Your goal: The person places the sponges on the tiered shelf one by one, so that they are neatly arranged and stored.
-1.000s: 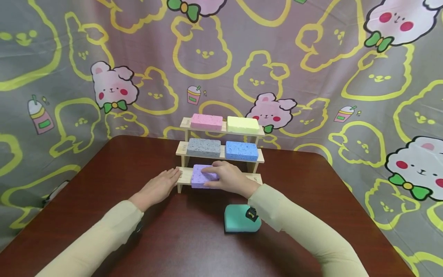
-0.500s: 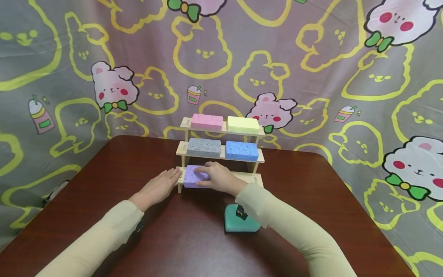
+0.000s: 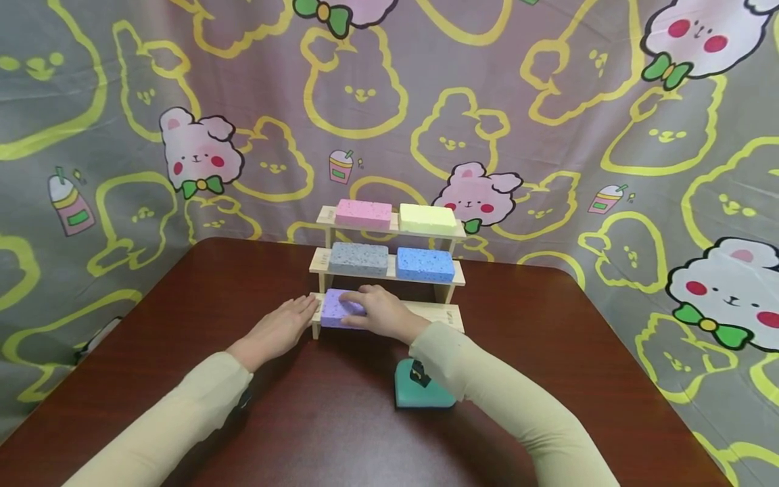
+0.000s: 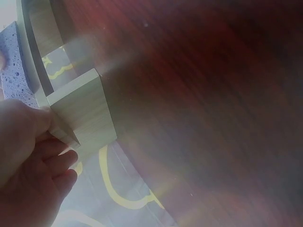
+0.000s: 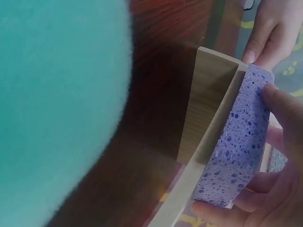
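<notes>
My right hand (image 3: 386,312) holds a purple sponge (image 3: 332,308) flat on the lowest tier of a three-tier wooden stand (image 3: 444,314). In the right wrist view, its thumb and fingers spread along the speckled sponge (image 5: 239,135). My left hand (image 3: 274,335) is at the left end of that same tier. The left wrist view shows this hand (image 4: 33,151) gripping the tier's end, thumb along the board and fingers curled past it. The sponge's left end lies close beside the left fingertips; part of its right side is hidden under the right hand.
A grey sponge (image 3: 359,259) and a blue sponge (image 3: 425,264) lie on the middle tier. Above them are a pink sponge (image 3: 364,214) and a yellow one (image 3: 427,219). A teal block (image 3: 420,392) with rounded corners sits on the dark table (image 3: 304,433), below the right forearm.
The right hand has slid the purple sponge leftward along the lowest tier, up close to the left hand. The left hand has stayed in place.
</notes>
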A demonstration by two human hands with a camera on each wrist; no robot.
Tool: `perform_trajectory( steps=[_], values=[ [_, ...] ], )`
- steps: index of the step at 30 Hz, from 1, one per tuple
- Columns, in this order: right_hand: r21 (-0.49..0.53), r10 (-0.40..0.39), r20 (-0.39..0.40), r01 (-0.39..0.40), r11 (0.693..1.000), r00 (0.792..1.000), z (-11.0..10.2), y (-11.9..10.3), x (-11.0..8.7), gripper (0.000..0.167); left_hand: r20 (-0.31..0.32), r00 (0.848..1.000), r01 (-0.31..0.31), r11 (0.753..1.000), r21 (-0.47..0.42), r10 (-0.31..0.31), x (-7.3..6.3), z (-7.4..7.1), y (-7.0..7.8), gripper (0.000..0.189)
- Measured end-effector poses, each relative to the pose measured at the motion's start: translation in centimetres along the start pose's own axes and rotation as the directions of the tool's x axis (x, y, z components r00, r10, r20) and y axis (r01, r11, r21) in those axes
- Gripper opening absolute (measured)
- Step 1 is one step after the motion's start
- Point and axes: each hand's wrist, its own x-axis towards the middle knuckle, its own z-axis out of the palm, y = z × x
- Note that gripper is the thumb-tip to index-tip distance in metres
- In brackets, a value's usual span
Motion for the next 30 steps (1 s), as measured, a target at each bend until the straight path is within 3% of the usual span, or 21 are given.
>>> perform_trajectory(
  steps=[20, 30],
  values=[
    [0.025, 0.079, 0.082, -0.081, 0.996, 0.993, -0.2, 0.0, 0.1, 0.052, 0.001, 1.000, 0.003, 1.000, 0.001, -0.003, 0.1, 0.1, 0.0, 0.038],
    [0.005, 0.092, 0.072, -0.092, 0.996, 0.993, -0.7, 0.3, -0.9, 0.054, -0.016, 1.000, 0.000, 1.000, 0.002, 0.000, 0.0, 0.1, 0.0, 0.037]
  ],
)
